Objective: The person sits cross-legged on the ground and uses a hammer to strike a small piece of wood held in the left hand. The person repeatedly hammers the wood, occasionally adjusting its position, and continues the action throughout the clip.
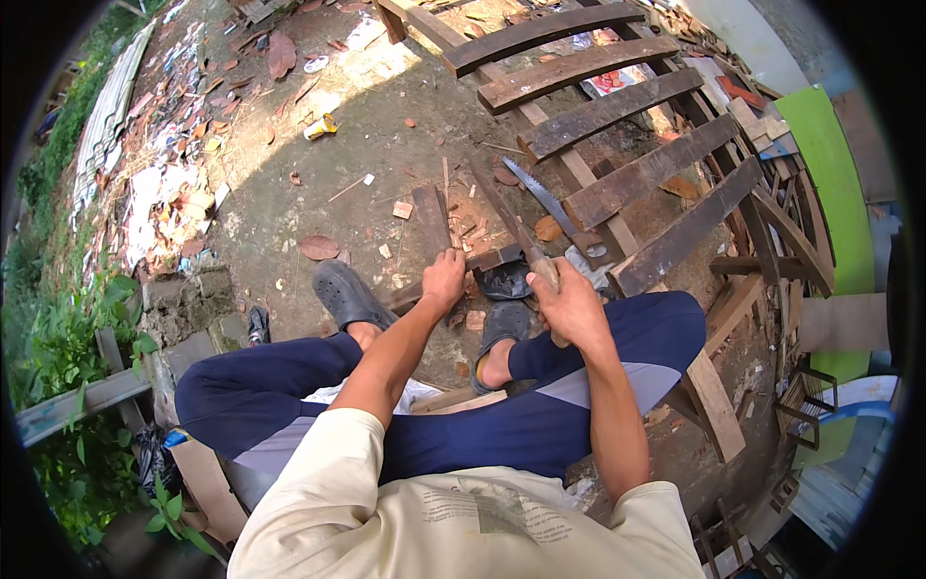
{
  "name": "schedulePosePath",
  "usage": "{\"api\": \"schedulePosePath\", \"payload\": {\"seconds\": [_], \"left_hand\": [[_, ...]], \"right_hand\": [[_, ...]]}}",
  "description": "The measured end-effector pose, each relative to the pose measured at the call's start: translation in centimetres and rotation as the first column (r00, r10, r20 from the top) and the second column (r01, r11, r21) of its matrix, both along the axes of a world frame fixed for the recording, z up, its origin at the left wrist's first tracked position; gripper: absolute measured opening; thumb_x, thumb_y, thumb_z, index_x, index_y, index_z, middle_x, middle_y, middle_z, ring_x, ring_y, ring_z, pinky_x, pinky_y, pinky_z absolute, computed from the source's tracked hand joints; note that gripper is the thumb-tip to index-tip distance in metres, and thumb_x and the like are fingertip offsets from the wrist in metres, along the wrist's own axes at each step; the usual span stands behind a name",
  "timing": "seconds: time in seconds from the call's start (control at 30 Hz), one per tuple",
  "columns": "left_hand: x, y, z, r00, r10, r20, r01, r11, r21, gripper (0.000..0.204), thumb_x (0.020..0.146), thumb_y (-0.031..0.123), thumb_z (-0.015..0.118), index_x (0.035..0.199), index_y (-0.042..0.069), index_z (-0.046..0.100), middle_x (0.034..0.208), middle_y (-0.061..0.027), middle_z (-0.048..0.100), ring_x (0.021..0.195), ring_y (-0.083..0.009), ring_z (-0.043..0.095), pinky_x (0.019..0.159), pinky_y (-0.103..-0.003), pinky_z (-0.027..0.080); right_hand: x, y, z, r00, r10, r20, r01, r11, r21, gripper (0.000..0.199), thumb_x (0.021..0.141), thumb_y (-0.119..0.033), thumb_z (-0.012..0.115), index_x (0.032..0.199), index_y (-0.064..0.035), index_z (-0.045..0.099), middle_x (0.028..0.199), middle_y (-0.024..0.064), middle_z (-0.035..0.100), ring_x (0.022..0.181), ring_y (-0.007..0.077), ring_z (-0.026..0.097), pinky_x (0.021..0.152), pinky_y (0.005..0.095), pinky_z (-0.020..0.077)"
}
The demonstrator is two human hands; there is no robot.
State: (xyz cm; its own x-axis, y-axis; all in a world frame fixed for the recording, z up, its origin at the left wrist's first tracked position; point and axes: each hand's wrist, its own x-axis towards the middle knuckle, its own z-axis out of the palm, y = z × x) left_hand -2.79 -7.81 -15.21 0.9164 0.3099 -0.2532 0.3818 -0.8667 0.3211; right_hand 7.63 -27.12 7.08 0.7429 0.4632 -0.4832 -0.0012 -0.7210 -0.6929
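The seated person's left hand [443,277] was closed over the near end of a flat, weathered wooden board [431,220], which lay on bare packed earth just ahead of two dark rubber clogs [349,294]. The right hand [573,307] was clenched around the pale wooden handle of a long machete [511,224], its dull, narrow blade angled away above the board's right side. Just right of the board lay a hand saw [542,196] with a toothed steel blade, resting against a slatted frame [617,183] of rough, dark, slightly curved planks. Splinters, wood chips and dry leaves were scattered around the board.
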Motion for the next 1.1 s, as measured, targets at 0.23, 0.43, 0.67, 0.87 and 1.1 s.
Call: {"api": "schedulePosePath", "payload": {"seconds": [0.23,0.43,0.67,0.87,1.1], "left_hand": [[-0.2,-0.4,-0.8,0.996,-0.082,-0.048,0.084,0.995,0.052,0.039,0.094,0.032,0.061,0.125,0.008,0.057,0.112,-0.0148,0.062,0.105,-0.0347,0.065,0.080,-0.047,0.057],[-0.7,0.0,-0.7,0.970,-0.234,-0.059,0.239,0.966,0.101,0.026,0.100,0.025,0.053,0.118,0.009,0.061,0.111,-0.0137,0.063,0.102,-0.0354,0.066,0.074,-0.048,0.057],[-4.7,2.4,1.6,0.985,0.142,0.094,-0.141,0.990,-0.021,0.038,0.099,0.037,0.057,0.128,0.011,0.058,0.123,-0.0160,0.062,0.115,-0.0373,0.062,0.090,-0.048,0.054],[-6.2,2.5,0.9,0.977,0.169,-0.129,-0.183,0.978,-0.099,0.045,0.098,0.036,0.058,0.136,0.011,0.056,0.128,-0.0180,0.063,0.118,-0.0380,0.060,0.097,-0.049,0.051],[-3.6,7.3,-2.4,0.924,0.233,-0.304,-0.278,0.954,-0.114,0.068,0.099,0.049,0.052,0.150,0.005,0.041,0.152,-0.0242,0.043,0.140,-0.0427,0.042,0.114,-0.049,0.038]], "right_hand": [[0.3,0.3,1.6,0.997,0.047,0.069,-0.043,0.998,-0.052,0.040,0.094,-0.029,0.064,0.111,0.0066,0.059,0.097,0.0322,0.069,0.097,0.0490,0.066,0.085,0.0519,0.0508],[0.6,0.9,2.1,0.991,0.073,0.116,-0.067,0.996,-0.054,0.044,0.094,-0.033,0.066,0.113,0.0056,0.060,0.094,0.0304,0.069,0.093,0.0447,0.069,0.082,0.0474,0.0518],[0.8,0.7,2.9,0.981,0.056,0.187,-0.060,0.998,0.016,0.044,0.094,-0.033,0.065,0.113,0.0059,0.060,0.092,0.0307,0.068,0.091,0.0448,0.068,0.081,0.0473,0.0517],[1.2,0.6,3.3,0.982,0.058,0.178,-0.054,0.998,-0.027,0.044,0.094,-0.033,0.066,0.114,0.0057,0.060,0.094,0.0303,0.069,0.091,0.0427,0.069,0.081,0.0469,0.0516],[1.1,0.5,2.4,0.977,0.028,0.212,-0.036,0.999,0.031,0.043,0.094,-0.033,0.066,0.112,0.0056,0.060,0.086,0.0268,0.069,0.084,0.0399,0.070,0.077,0.0459,0.0522]]}}
